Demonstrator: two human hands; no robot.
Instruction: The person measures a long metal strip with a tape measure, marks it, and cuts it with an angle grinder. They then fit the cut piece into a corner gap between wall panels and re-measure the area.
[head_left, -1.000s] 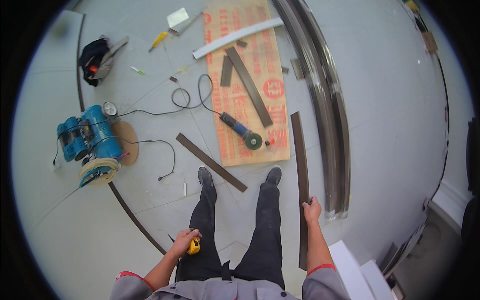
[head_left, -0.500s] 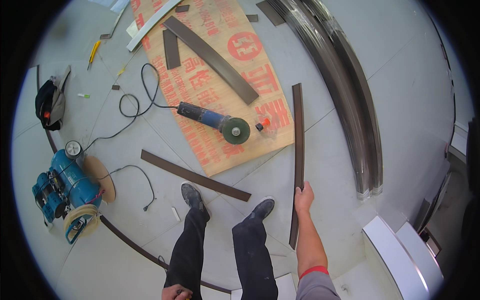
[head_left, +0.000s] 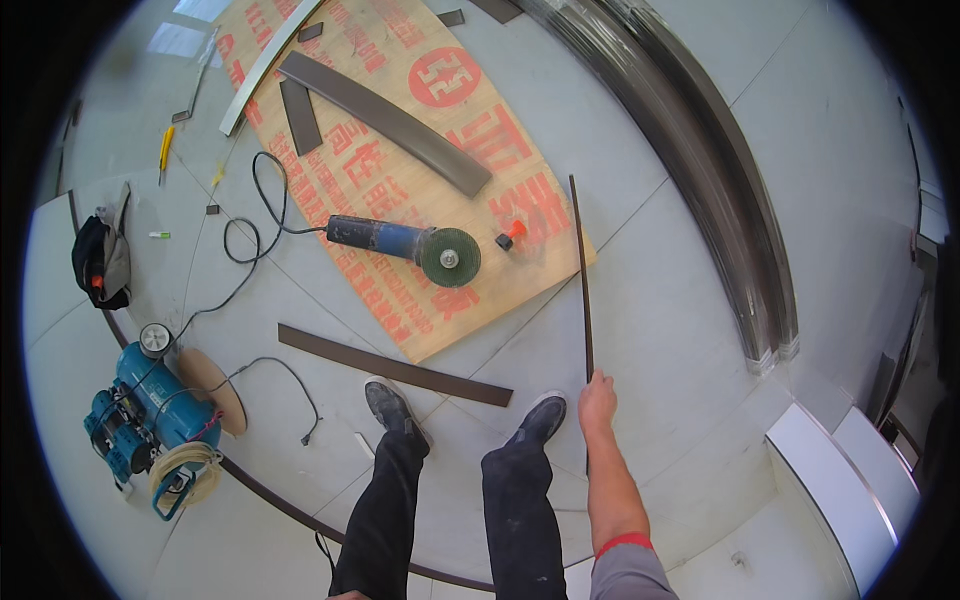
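My right hand (head_left: 598,404) is closed round a long dark brown trim strip (head_left: 583,280), held near its lower part and turned edge-on. The strip's far end overlaps the corner of the printed wooden board (head_left: 400,318). Only a sliver of my left hand (head_left: 348,596) shows at the bottom edge, its fingers hidden. Another brown strip (head_left: 395,368) lies on the floor just ahead of my shoes. On the board rest an angle grinder (head_left: 400,240) with a green disc, a wide brown strip (head_left: 385,120) and a shorter brown piece (head_left: 300,117).
A teal air compressor (head_left: 165,400) with a coiled hose stands at left, near a black and grey bag (head_left: 103,250). Plastic-wrapped brown strips (head_left: 690,180) curve along the right. A yellow-handled tool (head_left: 166,150) and the grinder's cord (head_left: 262,238) lie on the floor.
The strip in my right hand has turned from its broad face to its thin edge. My left hand has dropped almost out of view. The whole view has shifted slightly.
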